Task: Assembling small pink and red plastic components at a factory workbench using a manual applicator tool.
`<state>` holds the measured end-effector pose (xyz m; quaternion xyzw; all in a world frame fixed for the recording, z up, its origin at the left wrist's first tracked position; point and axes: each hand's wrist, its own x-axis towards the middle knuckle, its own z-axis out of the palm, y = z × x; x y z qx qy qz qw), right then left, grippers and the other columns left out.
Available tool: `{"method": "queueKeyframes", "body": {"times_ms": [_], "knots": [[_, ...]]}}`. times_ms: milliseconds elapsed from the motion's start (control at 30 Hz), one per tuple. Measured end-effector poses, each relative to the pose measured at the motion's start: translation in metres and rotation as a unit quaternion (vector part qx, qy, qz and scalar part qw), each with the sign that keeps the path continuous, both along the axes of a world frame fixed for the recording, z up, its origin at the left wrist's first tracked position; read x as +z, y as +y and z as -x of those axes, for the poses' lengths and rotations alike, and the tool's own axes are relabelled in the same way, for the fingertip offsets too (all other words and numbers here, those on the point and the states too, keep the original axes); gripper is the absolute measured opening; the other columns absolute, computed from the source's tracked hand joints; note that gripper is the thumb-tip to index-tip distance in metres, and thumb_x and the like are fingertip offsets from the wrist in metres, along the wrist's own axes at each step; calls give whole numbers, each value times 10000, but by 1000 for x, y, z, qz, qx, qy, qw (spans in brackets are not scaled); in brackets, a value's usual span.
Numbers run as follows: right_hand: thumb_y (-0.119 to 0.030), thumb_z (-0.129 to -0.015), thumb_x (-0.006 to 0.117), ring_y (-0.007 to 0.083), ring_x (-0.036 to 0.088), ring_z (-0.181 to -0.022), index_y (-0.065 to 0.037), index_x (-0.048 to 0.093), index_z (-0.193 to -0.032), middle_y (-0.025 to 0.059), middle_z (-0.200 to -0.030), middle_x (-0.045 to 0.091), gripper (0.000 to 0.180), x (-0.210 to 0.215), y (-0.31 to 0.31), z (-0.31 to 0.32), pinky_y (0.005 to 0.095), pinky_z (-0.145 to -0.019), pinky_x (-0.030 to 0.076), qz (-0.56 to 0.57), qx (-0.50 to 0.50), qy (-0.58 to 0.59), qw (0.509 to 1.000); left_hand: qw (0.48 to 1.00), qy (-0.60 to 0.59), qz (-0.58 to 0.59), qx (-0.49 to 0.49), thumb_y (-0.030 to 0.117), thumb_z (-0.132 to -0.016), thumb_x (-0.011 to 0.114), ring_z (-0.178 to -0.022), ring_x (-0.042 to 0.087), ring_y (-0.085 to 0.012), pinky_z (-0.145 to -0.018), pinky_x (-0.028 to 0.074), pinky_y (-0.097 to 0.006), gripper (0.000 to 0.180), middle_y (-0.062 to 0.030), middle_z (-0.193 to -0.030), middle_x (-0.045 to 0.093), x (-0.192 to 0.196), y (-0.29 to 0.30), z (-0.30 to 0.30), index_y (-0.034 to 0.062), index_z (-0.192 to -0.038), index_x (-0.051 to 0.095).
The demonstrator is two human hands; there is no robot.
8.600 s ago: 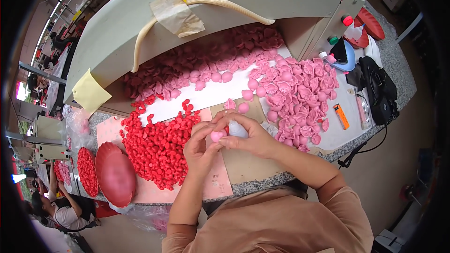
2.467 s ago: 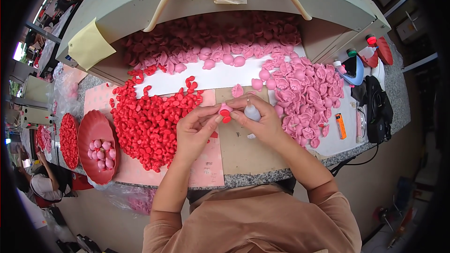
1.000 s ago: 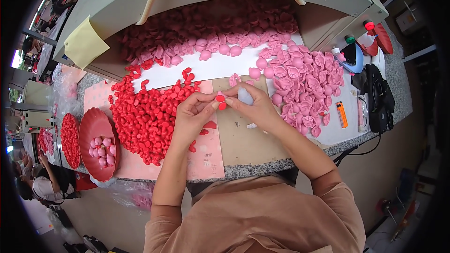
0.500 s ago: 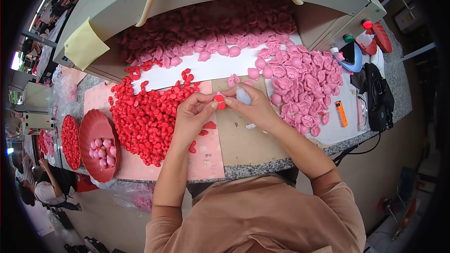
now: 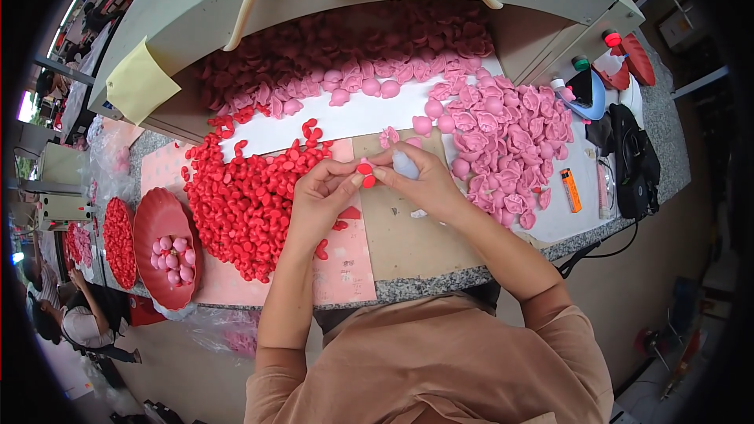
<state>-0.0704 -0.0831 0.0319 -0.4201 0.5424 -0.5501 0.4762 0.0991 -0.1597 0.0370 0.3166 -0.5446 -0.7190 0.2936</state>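
Note:
My left hand (image 5: 318, 195) and my right hand (image 5: 433, 186) meet over the bench, both pinching a small glossy red piece (image 5: 367, 173) between thumbs and fingertips. A bit of pink shows at its upper end. Tucked in my right hand is a small translucent squeeze bottle (image 5: 404, 166). Just beyond my fingertips lies a pink petal-shaped piece (image 5: 389, 137). To the left spreads a heap of small curved red pieces (image 5: 243, 212). On the right is a heap of pink flower-like pieces and balls (image 5: 510, 137).
A grey-green cabinet (image 5: 542, 0) arches over more pink pieces at the back. At left stand a red scalloped dish (image 5: 153, 216) with pink balls and another tray (image 5: 118, 239) of red pieces. An orange box (image 5: 571, 191), a black pouch (image 5: 632, 161) and capped bottles (image 5: 581, 78) lie right.
My hands stay together on the red piece, with only a slight shift of the fingers. The whole view has moved a little.

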Motion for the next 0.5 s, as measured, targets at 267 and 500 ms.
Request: {"method": "queueKeyframes", "body": {"times_ms": [267,500], "knots": [[-136,-863,648,66,571,-861,-35,628,-1048,2,-938,618,212,-1,0,-1,224,-761,472,1,-5,-33,999,1000,5,2,1,2,-874,591,-908,618,-99,-692,487,-181,145,-73,-1003,650,-2,0,0,4,-1019,579],[-138,-864,647,57,570,-856,-37,626,-1040,-1,-927,628,204,2,1,-1,216,-752,469,6,1,-22,1000,1000,8,1,-2,8,-877,591,-898,617,-93,-676,482,-177,138,-70,-995,653,-1,0,-1,3,-1014,578]]}}
